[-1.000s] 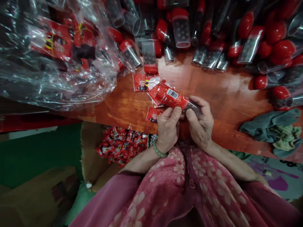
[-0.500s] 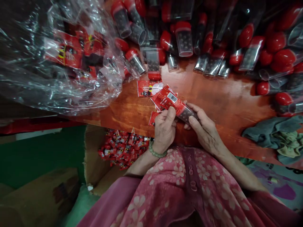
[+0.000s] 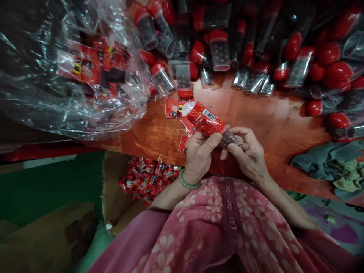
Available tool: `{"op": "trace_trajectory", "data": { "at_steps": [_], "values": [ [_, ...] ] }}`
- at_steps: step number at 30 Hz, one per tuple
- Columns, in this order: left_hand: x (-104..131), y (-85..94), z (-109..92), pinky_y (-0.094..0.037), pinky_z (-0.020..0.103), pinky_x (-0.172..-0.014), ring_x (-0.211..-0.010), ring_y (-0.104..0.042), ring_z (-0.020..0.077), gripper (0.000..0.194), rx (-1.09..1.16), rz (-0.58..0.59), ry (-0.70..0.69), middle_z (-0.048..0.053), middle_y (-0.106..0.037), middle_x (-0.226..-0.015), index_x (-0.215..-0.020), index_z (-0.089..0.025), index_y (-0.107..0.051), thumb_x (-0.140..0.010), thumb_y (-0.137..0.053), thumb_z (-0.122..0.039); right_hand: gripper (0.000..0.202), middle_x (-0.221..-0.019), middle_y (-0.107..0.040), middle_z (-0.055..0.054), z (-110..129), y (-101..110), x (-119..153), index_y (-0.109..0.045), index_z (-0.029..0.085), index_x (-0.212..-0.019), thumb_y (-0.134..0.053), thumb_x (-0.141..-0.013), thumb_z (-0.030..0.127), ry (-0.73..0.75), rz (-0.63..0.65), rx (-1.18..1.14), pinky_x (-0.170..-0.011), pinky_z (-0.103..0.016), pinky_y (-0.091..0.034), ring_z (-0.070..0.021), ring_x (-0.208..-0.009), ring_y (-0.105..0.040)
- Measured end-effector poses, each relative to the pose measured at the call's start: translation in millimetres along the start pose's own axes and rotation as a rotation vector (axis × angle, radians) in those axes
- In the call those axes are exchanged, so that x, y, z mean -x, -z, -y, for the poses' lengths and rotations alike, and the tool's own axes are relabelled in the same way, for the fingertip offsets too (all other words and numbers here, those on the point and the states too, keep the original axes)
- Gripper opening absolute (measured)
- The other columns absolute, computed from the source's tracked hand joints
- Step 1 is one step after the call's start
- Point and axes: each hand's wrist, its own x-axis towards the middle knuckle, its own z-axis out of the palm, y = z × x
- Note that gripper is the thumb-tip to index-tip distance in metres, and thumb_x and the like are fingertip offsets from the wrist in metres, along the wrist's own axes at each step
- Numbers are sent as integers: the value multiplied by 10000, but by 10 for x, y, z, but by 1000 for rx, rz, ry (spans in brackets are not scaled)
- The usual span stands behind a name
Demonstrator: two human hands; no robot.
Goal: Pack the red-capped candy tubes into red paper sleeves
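Observation:
Just above the table's front edge, both hands hold a clear tube of dark balls (image 3: 226, 139) with a red printed sleeve (image 3: 205, 120) around part of it. My left hand (image 3: 200, 151), with a green bead bracelet at the wrist, pinches the sleeve near its lower edge, thumb on top. The fingers of my right hand (image 3: 248, 153) are closed round the bare right end of the tube. A barcode shows on the sleeve's upper side, and its upper-left end sticks out. More flat red sleeves (image 3: 174, 109) lie on the table just beyond, partly covered.
Many red-capped tubes (image 3: 219, 49) are heaped along the far side of the wooden table (image 3: 273, 125). At left spreads a clear plastic bag (image 3: 119, 110) with red sleeves in it. Below the edge, a cardboard box (image 3: 112, 189) holds red packages (image 3: 153, 178). Crumpled cloths (image 3: 335, 167) lie at right.
My left hand has slid right along the sleeve, and its thumb now lies nearer the tube's bare end. The right-hand fingers have curled in more around that end.

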Motion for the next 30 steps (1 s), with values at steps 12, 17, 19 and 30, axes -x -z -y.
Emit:
{"op": "trace_trajectory", "data": {
  "at_steps": [12, 17, 19, 30],
  "values": [
    [-77, 40, -17, -509, 273, -493, -517, -642, 115, 460, -18, 93, -1, 75, -812, -942, -868, -179, -746, -760, -805, -622, 259, -701, -740, 38, 48, -15, -106, -570, 236, -1036, -691, -947, 447, -26, 41, -85, -614, -256, -582, -139, -590, -724],
    [-46, -26, -51, -533, 217, -545, -577, -673, 104, 331, -26, 18, -14, 46, -804, -856, -874, -171, -768, -801, -819, -490, 275, -768, -761, 39, -59, -28, -98, -583, 238, -1066, -727, -928, 426, 4, -61, -22, -652, -235, -578, -123, -656, -740],
    [-34, -18, -65, -610, 271, -729, -812, -767, 183, 363, -31, 28, -22, 66, -811, -908, -884, -178, -773, -772, -838, -517, 266, -829, -775, 32, -84, -13, -76, -591, 243, -1109, -723, -938, 397, 47, -72, 87, -679, -235, -574, -121, -698, -747],
    [-61, 16, -53, -619, 397, -921, -1018, -772, 259, 326, 57, 96, -56, 62, -815, -942, -900, -212, -753, -784, -829, -507, 202, -988, -755, 5, -66, 11, -74, -634, 256, -1132, -710, -945, 275, 246, 11, 325, -696, -220, -570, -116, -769, -736]
  ]
}}
